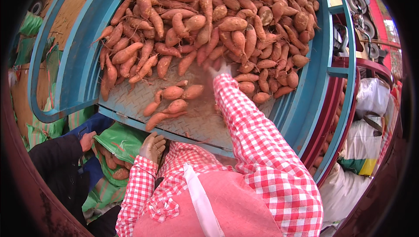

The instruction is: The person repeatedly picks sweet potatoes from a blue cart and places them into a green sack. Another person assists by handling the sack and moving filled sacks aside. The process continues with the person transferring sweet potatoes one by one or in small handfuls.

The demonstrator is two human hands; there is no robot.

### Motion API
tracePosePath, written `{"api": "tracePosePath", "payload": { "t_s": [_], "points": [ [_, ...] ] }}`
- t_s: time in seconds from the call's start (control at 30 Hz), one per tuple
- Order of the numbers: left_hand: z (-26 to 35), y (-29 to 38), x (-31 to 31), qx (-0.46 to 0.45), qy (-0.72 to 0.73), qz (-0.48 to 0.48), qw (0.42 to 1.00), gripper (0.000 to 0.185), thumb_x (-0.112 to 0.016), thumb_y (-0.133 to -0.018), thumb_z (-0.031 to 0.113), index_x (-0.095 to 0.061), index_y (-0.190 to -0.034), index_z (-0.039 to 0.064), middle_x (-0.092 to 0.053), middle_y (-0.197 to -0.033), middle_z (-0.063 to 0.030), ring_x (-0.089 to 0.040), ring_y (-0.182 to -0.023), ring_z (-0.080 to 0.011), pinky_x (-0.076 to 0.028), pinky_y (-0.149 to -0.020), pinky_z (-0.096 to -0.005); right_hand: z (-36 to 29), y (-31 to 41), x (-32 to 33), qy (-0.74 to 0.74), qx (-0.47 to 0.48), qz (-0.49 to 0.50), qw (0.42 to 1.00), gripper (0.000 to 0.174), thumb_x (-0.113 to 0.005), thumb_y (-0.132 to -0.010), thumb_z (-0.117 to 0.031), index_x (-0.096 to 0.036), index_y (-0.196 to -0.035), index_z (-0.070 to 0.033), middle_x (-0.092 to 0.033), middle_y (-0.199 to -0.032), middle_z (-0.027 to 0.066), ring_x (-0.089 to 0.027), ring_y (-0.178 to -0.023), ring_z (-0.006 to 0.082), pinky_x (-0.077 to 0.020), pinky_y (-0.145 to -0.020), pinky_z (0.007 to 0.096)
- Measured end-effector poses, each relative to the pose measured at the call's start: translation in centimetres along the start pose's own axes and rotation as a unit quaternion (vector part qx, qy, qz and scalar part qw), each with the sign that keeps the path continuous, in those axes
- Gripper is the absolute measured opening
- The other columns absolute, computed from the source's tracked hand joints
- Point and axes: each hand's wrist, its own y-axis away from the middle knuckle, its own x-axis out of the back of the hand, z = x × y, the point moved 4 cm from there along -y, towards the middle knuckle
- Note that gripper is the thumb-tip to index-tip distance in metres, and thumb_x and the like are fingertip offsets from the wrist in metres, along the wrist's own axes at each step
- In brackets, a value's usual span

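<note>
My right hand [221, 70] reaches to the near edge of a big heap of sweet potatoes [203, 17], fingers among the roots. It is motion-blurred, so its grip is unclear. My left hand [152, 147] hangs by the front lip of the blue truck bed [209, 147]; it wears a thin, soiled glove, its palm shows, and nothing lies in it. Several loose sweet potatoes [173, 92] rest on the dusty tread-plate floor [196, 119] ahead of that hand. Just left of it, a green woven sack [121, 138] holds more sweet potatoes [121, 173].
Another person's hand [87, 141], in a dark sleeve, grips the green sack's rim. Blue rails [342, 73] flank the bed. Filled white sacks [360, 132] and a dark red trailer side [322, 119] stand at right. More green sacks [49, 127] lie at left.
</note>
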Motion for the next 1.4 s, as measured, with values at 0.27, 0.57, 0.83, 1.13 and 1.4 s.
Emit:
{"api": "tracePosePath", "payload": {
  "t_s": [0.27, 0.57, 0.83, 1.13, 1.4],
  "points": [
    [0.6, -0.5, -1.0, -0.007, -0.041, -0.023, 0.999, 0.059, -0.055, -0.096, 0.043, -0.042, -0.142, 0.008, -0.059, -0.125, -0.0144, -0.058, -0.108, -0.0252, -0.046, -0.093, -0.0422, 4.0, 4.8, 3.5, -0.21, -0.006, -0.031, 0.977, 0.035, -0.065, -0.084, -0.021, -0.067, -0.114, -0.002, -0.064, -0.118, 0.0237, -0.063, -0.109, 0.0341, -0.047, -0.099, 0.0404],
    [0.0, -0.7, -1.9, 0.008, -0.045, -0.022, 0.999, 0.057, -0.056, -0.096, 0.041, -0.043, -0.139, 0.006, -0.06, -0.122, -0.014, -0.06, -0.104, -0.0249, -0.047, -0.091, -0.0425, 0.5, -5.4, 13.7, -0.053, 0.005, 0.198, 0.979, 0.071, -0.077, -0.078, -0.042, -0.058, -0.124, 0.008, -0.061, -0.124, 0.0261, -0.059, -0.116, 0.0365, -0.0455, -0.101, 0.0423],
    [0.7, -1.0, -1.6, 0.007, -0.031, -0.003, 0.999, 0.056, -0.052, -0.1, 0.037, -0.04, -0.143, 0.004, -0.058, -0.126, -0.0172, -0.059, -0.11, -0.0273, -0.046, -0.094, -0.0428, 1.7, 3.0, 7.1, 0.034, 0.096, -0.16, 0.982, 0.056, -0.073, -0.078, -0.044, -0.066, -0.114, -0.002, -0.064, -0.113, 0.0232, -0.061, -0.109, 0.0369, -0.0479, -0.096, 0.0412],
    [0.5, -0.9, -1.0, 0.0, -0.019, 0.004, 1.0, 0.057, -0.056, -0.097, 0.039, -0.043, -0.14, 0.006, -0.061, -0.122, -0.0138, -0.06, -0.105, -0.0245, -0.047, -0.09, -0.0414, 0.5, -3.5, 11.0, 0.229, 0.081, 0.106, 0.964, 0.069, -0.073, -0.075, -0.03, -0.047, -0.138, -0.017, -0.051, -0.127, 0.0134, -0.054, -0.114, 0.0351, -0.049, -0.09, 0.0504],
    [0.5, -0.8, -0.7, 0.012, -0.02, 0.015, 1.0, 0.057, -0.051, -0.1, 0.038, -0.04, -0.143, 0.003, -0.058, -0.126, -0.0165, -0.059, -0.108, -0.0251, -0.047, -0.091, -0.0396, -2.3, -4.5, 8.9, 0.364, 0.051, 0.109, 0.924, 0.045, -0.069, -0.081, -0.024, -0.055, -0.123, -0.018, -0.05, -0.117, 0.0124, -0.056, -0.109, 0.0325, -0.0506, -0.087, 0.0462]
  ]
}}
